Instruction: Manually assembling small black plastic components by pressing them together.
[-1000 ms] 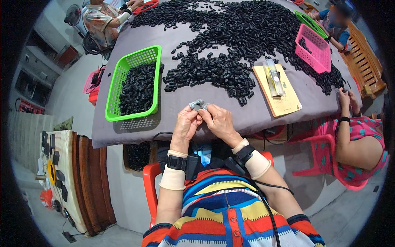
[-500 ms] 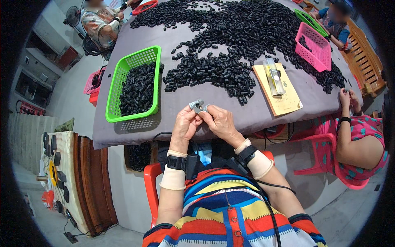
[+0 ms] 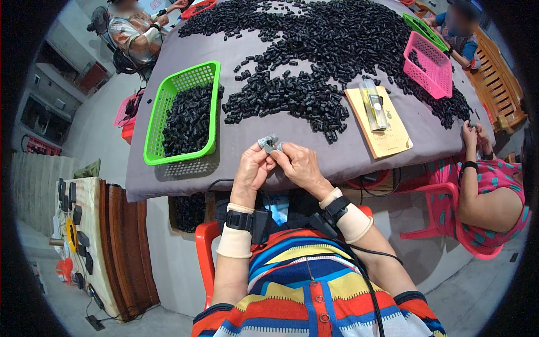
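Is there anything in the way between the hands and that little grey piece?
Nothing visible is in the way. The left hand and the right hand both pinch the small grey piece directly, above the table's near edge.

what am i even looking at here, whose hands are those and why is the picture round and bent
This is no machine: a person wears a wide fisheye camera on the head, looking down, so straight edges bend toward the rim. The left hand and right hand are that person's own, meeting around a small grey part. On the grey table lie a heap of small black pieces, a green basket partly filled with them, a pink basket and a tan card. Other people sit around it.
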A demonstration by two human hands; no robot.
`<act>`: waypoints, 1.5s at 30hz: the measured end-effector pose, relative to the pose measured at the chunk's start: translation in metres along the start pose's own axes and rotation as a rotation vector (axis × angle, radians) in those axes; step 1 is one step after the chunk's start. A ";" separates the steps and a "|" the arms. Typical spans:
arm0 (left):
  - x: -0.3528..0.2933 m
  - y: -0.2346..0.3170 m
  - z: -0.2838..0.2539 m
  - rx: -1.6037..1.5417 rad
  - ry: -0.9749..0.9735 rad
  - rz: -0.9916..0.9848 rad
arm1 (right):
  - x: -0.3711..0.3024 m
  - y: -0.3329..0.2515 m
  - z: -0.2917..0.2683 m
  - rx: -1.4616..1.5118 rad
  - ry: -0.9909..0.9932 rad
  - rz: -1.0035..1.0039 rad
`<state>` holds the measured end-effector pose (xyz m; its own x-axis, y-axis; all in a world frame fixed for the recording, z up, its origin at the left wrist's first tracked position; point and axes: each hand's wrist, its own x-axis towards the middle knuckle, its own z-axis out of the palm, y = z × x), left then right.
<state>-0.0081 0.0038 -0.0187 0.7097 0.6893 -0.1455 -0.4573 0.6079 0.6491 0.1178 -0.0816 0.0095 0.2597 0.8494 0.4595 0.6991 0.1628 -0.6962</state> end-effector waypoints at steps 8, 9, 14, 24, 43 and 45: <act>0.001 0.001 0.004 0.013 0.004 -0.004 | 0.000 0.000 0.004 -0.038 0.041 0.004; 0.000 0.001 0.004 0.025 0.002 0.000 | 0.000 -0.001 0.004 -0.030 0.050 0.008; -0.001 0.001 0.004 0.004 0.035 -0.003 | -0.001 0.001 0.002 -0.003 0.037 -0.007; -0.001 0.000 0.001 0.013 -0.024 0.006 | -0.001 -0.001 -0.001 0.007 0.021 0.001; -0.029 0.066 0.039 0.456 0.267 0.325 | -0.004 0.006 0.002 0.174 0.129 0.125; -0.029 0.108 0.035 0.572 0.336 0.520 | -0.004 0.008 0.000 0.150 0.110 0.118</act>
<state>-0.0591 0.0355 0.0818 0.2447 0.9620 0.1209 -0.2753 -0.0506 0.9600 0.1222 -0.0834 0.0022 0.4108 0.8086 0.4212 0.5545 0.1451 -0.8194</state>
